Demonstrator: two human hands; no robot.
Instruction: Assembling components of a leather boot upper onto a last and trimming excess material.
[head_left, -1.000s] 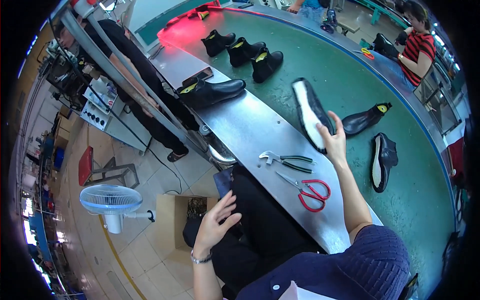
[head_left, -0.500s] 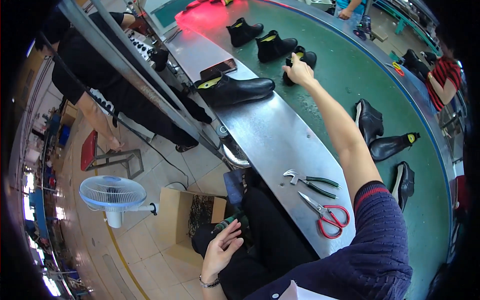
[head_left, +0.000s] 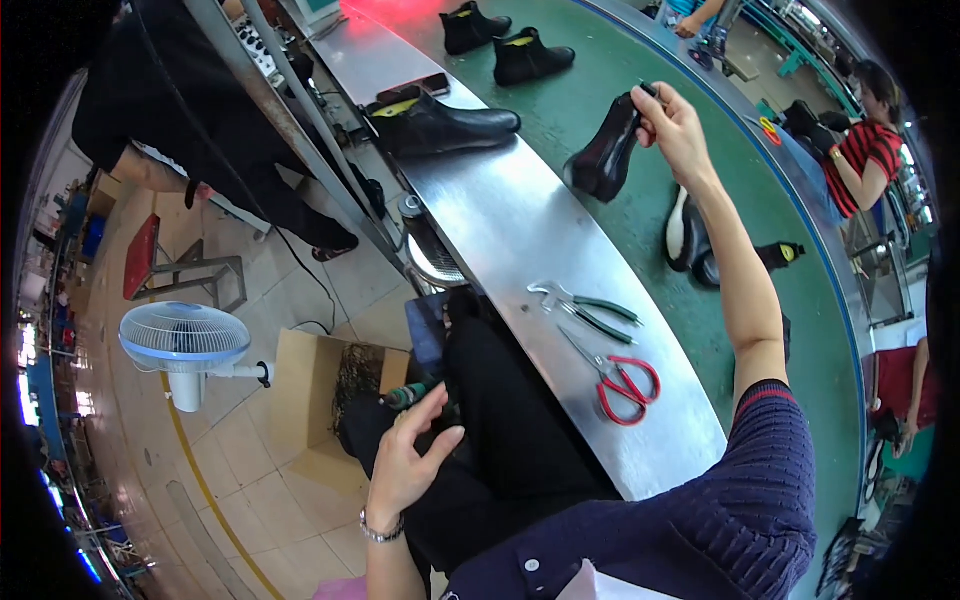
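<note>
High over the green belt, my right hand (head_left: pixel 678 130) grips a black ankle boot (head_left: pixel 606 158) by its top edge; the boot hangs tilted with its toe down. Over my lap my left hand (head_left: pixel 410 460) is empty, its fingers stretched and thumb apart. Just beyond its fingertips lies a green and black tool (head_left: pixel 406 395), partly hidden. Lasting pincers (head_left: pixel 604 318) with green handles and scissors (head_left: pixel 626 388) with red handles lie on the metal ledge. Farther along it another black boot (head_left: pixel 450 125) rests on its side.
Two black boots (head_left: pixel 532 60) stand far along the green belt (head_left: pixel 590 100); more boots (head_left: pixel 684 240) lie partly behind my right arm. A fan (head_left: pixel 188 340) and cardboard box (head_left: pixel 300 385) stand at left. A co-worker (head_left: pixel 865 165) sits across the belt; another person (head_left: pixel 190 110) stoops at left.
My right hand has taken the nearest standing boot off the belt, lifting it and drawing it back to the right. The left hand stays over my lap; the view has shifted slightly.
</note>
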